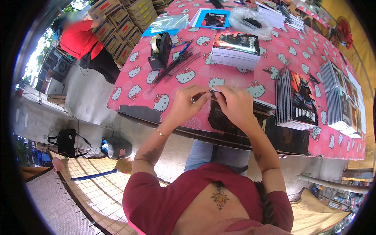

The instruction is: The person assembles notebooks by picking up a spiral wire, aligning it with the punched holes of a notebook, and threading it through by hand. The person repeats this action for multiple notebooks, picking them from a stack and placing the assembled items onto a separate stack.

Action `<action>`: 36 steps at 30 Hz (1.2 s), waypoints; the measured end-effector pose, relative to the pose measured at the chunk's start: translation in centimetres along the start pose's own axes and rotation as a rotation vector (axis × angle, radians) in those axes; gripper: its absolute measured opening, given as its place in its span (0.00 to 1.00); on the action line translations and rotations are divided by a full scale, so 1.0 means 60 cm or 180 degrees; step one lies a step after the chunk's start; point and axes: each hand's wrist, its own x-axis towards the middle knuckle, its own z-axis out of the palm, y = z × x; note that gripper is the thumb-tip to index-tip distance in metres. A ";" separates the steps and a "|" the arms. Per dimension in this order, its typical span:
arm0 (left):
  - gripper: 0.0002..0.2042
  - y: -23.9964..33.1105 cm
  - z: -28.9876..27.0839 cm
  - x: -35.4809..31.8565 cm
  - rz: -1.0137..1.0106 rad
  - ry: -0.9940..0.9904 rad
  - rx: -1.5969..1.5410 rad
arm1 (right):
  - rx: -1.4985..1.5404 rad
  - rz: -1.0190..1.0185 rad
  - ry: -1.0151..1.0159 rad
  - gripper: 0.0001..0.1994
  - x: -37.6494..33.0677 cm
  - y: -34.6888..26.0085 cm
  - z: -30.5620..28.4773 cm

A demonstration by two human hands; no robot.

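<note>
At the near table edge my two hands meet over the corner of a wire-bound notebook (264, 104), whose white page edge shows to the right. My right hand (235, 102) grips that corner, its thumb bent in toward the fingertips. My left hand (187, 102) is closed in a pinch just left of it, thumb against fingers; what it pinches is too small to make out. Beyond my left hand lie loose black binding wires (177, 69). A stack of finished notebooks (302, 98) with a dark illustrated cover stands right of my right hand.
A black tape dispenser (159, 53) stands at the table's left side. Another notebook stack (236, 49) sits straight ahead, before a plastic bag (250, 24) of black pieces. More stacks (340, 102) line the right side. A person in red (82, 41) stands by piled boxes (117, 27).
</note>
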 end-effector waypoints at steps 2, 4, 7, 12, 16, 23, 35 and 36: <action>0.06 -0.002 0.004 0.000 -0.0127 0.0027 -0.0157 | -0.0013 -0.0010 -0.0001 0.06 0.000 0.001 0.001; 0.06 -0.004 0.004 0.002 -0.0216 0.0031 -0.0200 | -0.0007 -0.0016 0.0004 0.06 -0.001 0.003 0.002; 0.06 -0.007 0.002 0.011 0.0022 0.0093 0.0169 | 0.0017 -0.0027 0.0001 0.07 -0.001 0.005 0.003; 0.10 -0.020 -0.028 0.034 0.0688 -0.0509 0.1310 | 0.0102 0.0041 -0.0264 0.07 0.003 -0.001 -0.009; 0.12 -0.002 -0.030 0.051 0.0826 -0.0681 0.0773 | 0.0417 0.0293 -0.0292 0.10 0.003 0.003 -0.023; 0.14 -0.004 -0.032 0.069 0.0836 -0.1245 0.0728 | 0.0588 0.0143 -0.0342 0.10 0.004 0.019 -0.026; 0.14 0.001 -0.027 0.070 0.1030 -0.1174 0.1116 | -0.0355 0.0159 -0.0137 0.08 -0.024 0.009 -0.082; 0.14 -0.013 -0.026 0.069 0.1090 -0.1189 0.1064 | -0.0243 0.0437 -0.0390 0.08 -0.031 0.016 -0.082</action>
